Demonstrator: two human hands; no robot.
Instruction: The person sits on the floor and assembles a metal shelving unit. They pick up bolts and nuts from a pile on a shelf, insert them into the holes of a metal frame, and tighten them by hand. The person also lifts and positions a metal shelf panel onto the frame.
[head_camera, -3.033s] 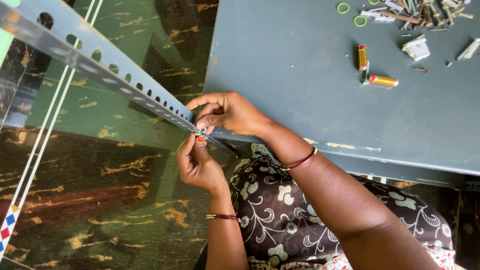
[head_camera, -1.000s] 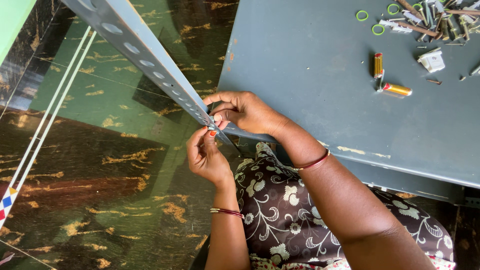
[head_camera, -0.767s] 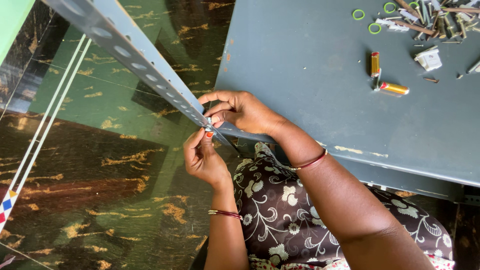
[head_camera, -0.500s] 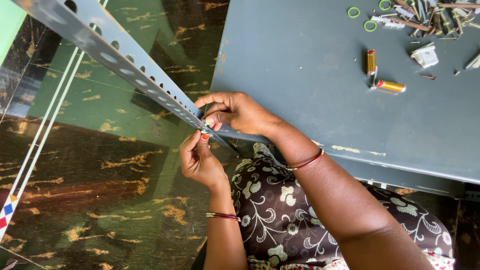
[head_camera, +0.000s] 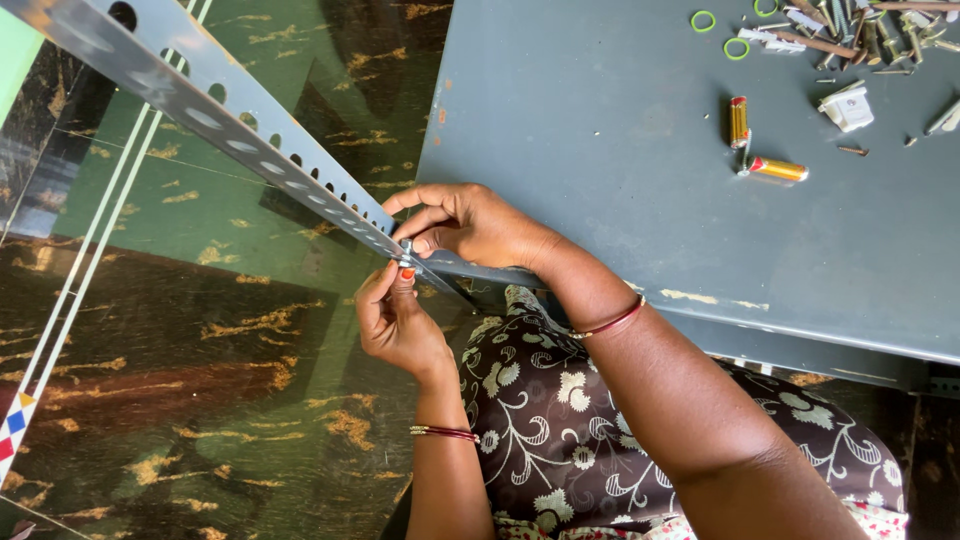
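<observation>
Pinching from both sides, the two hands meet at one small silver fastener (head_camera: 405, 250), probably a nut or bolt, right at the middle of the frame. The right hand (head_camera: 470, 225) comes in from above, its fingers closed together on the fastener and on the metal around it. The left hand (head_camera: 395, 320) comes up from below, thumb and fingertips pressed shut against the same little piece from underneath, so the fastener is clamped between both hands.

That piece sits where a long grey metal bar with holes (head_camera: 210, 110) meets the corner of a grey shelf panel (head_camera: 600, 130). The bar runs from the hands up to the upper left of the frame, crossing over a dark green marbled floor (head_camera: 200, 350).

Out on the panel, well apart from the hands, two small batteries (head_camera: 755, 145) lie in the upper right, with a white plastic part (head_camera: 846, 105) beside them, plus a heap of screws and nails (head_camera: 860, 30) and a few green rings (head_camera: 702, 20) along the top edge.

Both wrists wear red bangles (head_camera: 606, 322), and a floral patterned dress (head_camera: 560, 420) fills the bottom middle.
</observation>
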